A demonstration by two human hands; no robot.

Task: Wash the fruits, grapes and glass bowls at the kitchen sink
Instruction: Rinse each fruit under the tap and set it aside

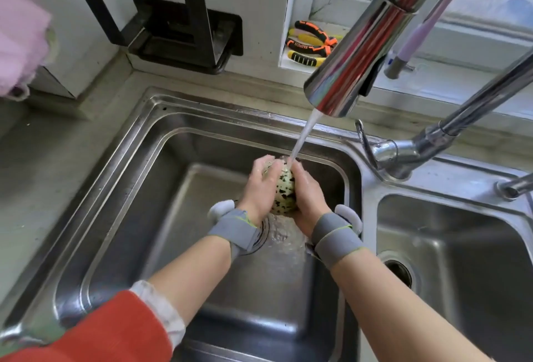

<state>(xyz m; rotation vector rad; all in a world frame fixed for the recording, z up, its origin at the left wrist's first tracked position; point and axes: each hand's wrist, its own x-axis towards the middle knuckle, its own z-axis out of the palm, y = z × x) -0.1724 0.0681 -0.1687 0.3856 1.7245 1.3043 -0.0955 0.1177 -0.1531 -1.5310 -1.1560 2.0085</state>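
Observation:
A pale, dark-speckled round fruit (284, 193) is held over the left sink basin (121, 217), under the running stream of water (302, 136) from the chrome faucet head (363, 44). My left hand (264, 185) wraps around the fruit's left side. My right hand (307, 194) cups its right side, fingers curled round it. Both wrists wear grey straps with a white sensor. Water splashes around the drain below the hands. No grapes or glass bowls are in view.
A second basin (450, 260) with its drain lies to the right, past the faucet base (403, 157). Pliers with orange and yellow handles (311, 44) lie on the window sill. A black rack (184, 30) hangs on the back wall; a pink cloth (20, 35) hangs at far left.

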